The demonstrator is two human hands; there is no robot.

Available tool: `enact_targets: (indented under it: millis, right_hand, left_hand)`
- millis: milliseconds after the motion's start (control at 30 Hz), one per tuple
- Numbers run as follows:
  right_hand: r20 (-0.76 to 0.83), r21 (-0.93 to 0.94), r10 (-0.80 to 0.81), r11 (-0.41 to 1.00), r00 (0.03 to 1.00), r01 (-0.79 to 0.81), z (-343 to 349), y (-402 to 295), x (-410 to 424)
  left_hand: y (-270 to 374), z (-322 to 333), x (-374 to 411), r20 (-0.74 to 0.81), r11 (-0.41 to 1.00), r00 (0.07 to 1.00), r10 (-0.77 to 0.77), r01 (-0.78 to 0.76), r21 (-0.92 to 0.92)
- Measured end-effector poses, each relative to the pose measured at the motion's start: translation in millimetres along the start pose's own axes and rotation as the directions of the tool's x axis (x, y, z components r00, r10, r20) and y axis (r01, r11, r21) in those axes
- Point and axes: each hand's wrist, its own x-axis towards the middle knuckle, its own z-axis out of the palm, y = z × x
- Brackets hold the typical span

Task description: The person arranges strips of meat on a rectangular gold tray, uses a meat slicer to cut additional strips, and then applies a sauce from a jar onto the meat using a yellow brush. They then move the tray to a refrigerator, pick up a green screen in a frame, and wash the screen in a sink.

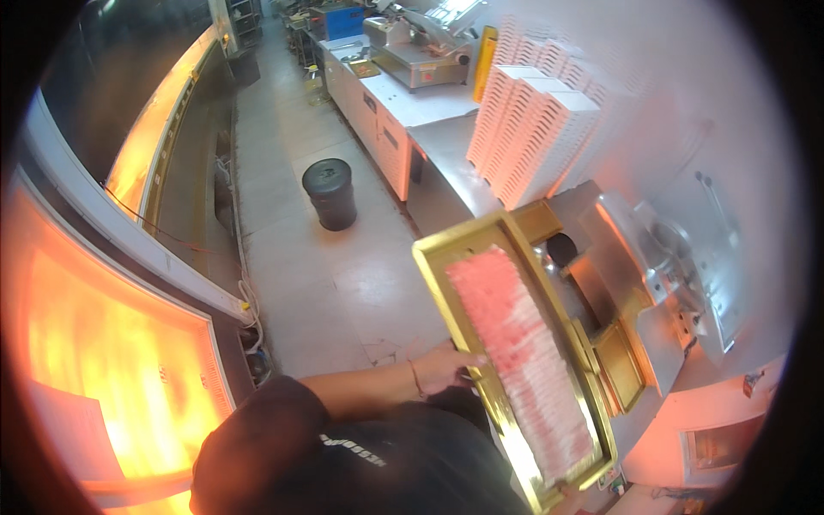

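Observation:
A rectangular gold metal tray [439, 296] is held in front of my body, slanting across the lower right of the view. A long bed of thinly sliced red and white meat [515, 347] lies on it in overlapping rows. My left hand [444, 370] grips the tray's left long rim, thumb on top. At the tray's near end, a small part of my right hand [571, 502] shows against the rim; most of it is hidden by the tray and the picture's edge. More gold trays [621, 367] rest on the steel counter just right of the held one.
Beside the trays stands a metal meat slicer [669, 277]. Tall stacks of white plastic trays [534, 135] stand farther along the counter. Another slicer [418, 58] and a blue box [344, 24] are beyond. A black bin [329, 196] stands on the aisle floor. Brightly lit cabinets [116, 360] line the left.

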Motion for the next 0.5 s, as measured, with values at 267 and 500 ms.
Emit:
enact_targets:
  millis: [267,500]
  right_hand:
    - [0.335,0.145,-0.198,0.977,0.921,0.158,330,-62,95]
    - [0.461,0.246,-0.165,0.968,0.872,0.053,619,-78,174]
  left_hand:
    - [155,-180,27,-0.227,0.958,0.949,0.218,-0.252,-0.134]
    - [372,-305,121,-0.429,0.961,0.875,0.225,-0.271,-0.049]
